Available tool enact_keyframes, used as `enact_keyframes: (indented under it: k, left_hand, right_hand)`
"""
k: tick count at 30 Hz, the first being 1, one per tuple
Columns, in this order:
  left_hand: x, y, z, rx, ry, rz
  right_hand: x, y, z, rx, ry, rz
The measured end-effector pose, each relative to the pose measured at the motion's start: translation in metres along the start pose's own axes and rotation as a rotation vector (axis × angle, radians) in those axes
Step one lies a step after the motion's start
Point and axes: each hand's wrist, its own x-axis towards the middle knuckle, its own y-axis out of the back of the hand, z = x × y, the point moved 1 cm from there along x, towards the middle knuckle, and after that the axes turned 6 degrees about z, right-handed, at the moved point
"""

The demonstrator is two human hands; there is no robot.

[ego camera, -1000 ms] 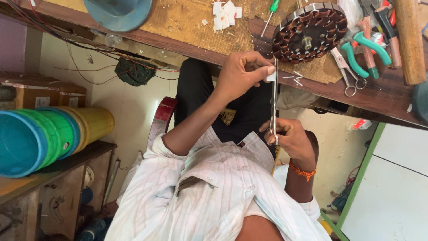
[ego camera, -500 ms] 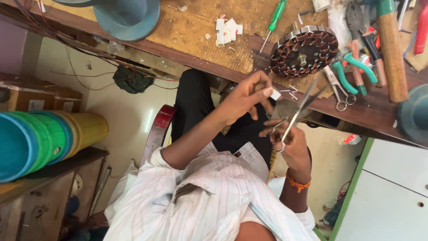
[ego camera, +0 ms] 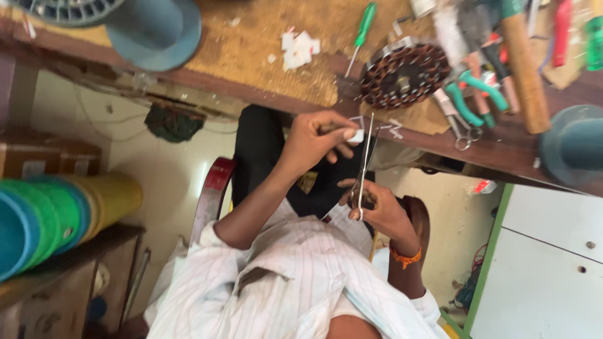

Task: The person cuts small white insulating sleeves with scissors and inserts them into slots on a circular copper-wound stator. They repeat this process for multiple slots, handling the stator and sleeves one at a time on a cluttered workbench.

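Left hand [ego camera: 311, 143] is pinching a small white strip [ego camera: 356, 135] in its fingers, right hand [ego camera: 377, 207] is gripping scissors [ego camera: 363, 164] pointing up at it, just below the bench [ego camera: 264, 56] edge near the wound motor stator [ego camera: 404, 75].

Wooden workbench [ego camera: 264, 56] with motor stator [ego camera: 404, 75], green screwdriver [ego camera: 359, 34], pliers [ego camera: 474, 97], paper scraps [ego camera: 298, 49].

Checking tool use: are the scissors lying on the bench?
No, the scissors are held in the right hand, blades by the small white piece pinched in the left hand.
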Motion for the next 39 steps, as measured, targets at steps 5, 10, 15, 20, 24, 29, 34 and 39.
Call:
enact_keyframes:
  k: [5, 10, 15, 20, 24, 29, 34, 39]
  left_hand:
    - [-0.007, -0.006, 0.004, 0.105, -0.101, 0.076]
    - [-0.01, -0.008, 0.008, 0.182, -0.12, 0.107]
    - [-0.009, -0.008, 0.004, 0.222, -0.12, 0.113]
    - [-0.009, -0.008, 0.004, 0.222, -0.089, 0.105]
    - [-0.008, -0.008, 0.004, 0.219, -0.07, 0.09]
    - [-0.004, -0.009, -0.008, 0.053, -0.087, 0.096]
    - [-0.01, -0.006, -0.032, -0.14, 0.008, -0.021]
    - [-0.037, -0.001, -0.059, -0.084, 0.207, -0.134]
  right_hand:
    - [0.002, -0.012, 0.003, -0.035, -0.006, -0.026]
    - [0.001, -0.014, 0.004, -0.051, -0.033, 0.027]
    - [-0.002, -0.01, 0.011, -0.022, -0.076, 0.04]
    - [-0.001, -0.009, 0.02, -0.08, -0.063, 0.078]
    - [-0.004, -0.007, 0.022, -0.136, -0.054, 0.111]
    - [-0.027, 0.011, 0.009, -0.312, 0.025, 0.222]
    - [-0.06, 0.076, -0.041, -0.475, 0.127, 0.607]
    - [-0.062, 0.143, -0.098, -1.039, 0.147, 0.699]
